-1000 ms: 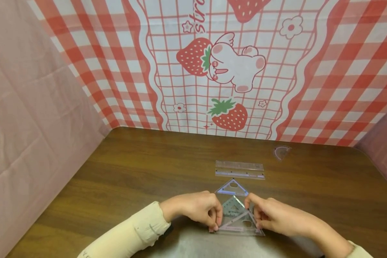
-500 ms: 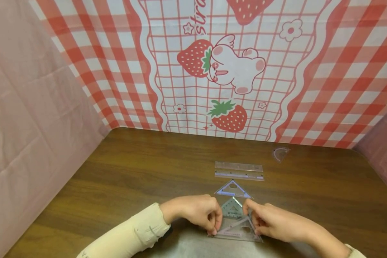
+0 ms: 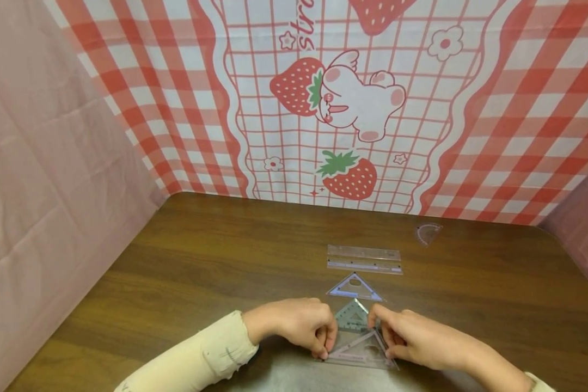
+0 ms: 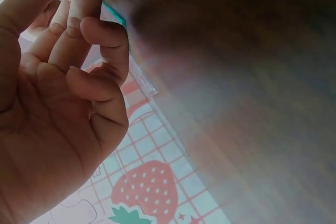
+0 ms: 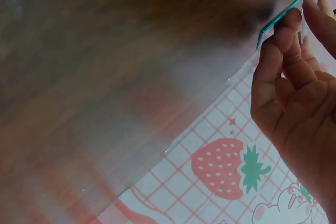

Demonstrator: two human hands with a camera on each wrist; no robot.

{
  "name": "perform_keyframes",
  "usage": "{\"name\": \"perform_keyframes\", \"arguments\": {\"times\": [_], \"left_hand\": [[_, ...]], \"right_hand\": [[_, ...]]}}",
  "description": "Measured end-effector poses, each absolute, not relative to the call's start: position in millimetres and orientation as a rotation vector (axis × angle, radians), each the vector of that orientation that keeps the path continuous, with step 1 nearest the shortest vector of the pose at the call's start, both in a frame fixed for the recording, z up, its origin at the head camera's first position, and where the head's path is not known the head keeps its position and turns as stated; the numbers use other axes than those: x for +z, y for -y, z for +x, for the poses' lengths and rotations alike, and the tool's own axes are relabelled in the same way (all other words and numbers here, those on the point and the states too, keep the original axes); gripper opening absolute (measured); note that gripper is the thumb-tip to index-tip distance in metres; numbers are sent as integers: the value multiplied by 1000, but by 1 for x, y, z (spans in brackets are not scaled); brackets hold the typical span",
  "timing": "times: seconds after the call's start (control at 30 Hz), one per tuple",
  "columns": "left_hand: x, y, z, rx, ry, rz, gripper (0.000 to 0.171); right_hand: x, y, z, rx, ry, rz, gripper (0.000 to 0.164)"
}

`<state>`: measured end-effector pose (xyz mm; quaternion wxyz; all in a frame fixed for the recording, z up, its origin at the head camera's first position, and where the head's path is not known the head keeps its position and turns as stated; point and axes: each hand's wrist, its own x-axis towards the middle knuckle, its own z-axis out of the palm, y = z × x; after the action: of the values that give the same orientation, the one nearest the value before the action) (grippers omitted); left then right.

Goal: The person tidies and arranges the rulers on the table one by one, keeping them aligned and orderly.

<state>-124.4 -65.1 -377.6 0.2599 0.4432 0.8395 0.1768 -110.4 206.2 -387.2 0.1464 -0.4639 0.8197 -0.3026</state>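
A clear triangular set square with a pinkish strip (image 3: 355, 356) lies at the near side of the table, between both hands. At its left corner, the thumb and finger of my left hand (image 3: 306, 324) pinch it. My right hand (image 3: 416, 332) holds its right side, thumb low by the corner and index finger up near the top. Just beyond it lies a green set square (image 3: 351, 321), its lower edge close to the clear one's top corner. In the right wrist view, the green edge (image 5: 278, 19) shows beside the fingers of my right hand (image 5: 299, 93).
Farther back, in line, lie a set square with purple strips (image 3: 348, 294) and a clear ruler (image 3: 365, 267). A small clear protractor (image 3: 428, 234) lies at the back right. A strawberry-print cloth (image 3: 255, 109) hangs behind the wooden table (image 3: 201, 261).
Both hands have drawn the clear set square slightly toward the body. It overlaps the green set square less, and more of the green one shows.
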Motion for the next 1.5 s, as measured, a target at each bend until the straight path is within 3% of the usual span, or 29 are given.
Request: {"name": "perform_keyframes", "arguments": {"times": [0.8,1.5], "left_hand": [[-379,60,-119,362,-2348,1158,17],[-378,61,-117,323,-2370,1182,18]], "right_hand": [[-387,-204,-104,-593,-2506,-1145,37],[-389,-203,-100,-534,-2568,-1145,43]]}}
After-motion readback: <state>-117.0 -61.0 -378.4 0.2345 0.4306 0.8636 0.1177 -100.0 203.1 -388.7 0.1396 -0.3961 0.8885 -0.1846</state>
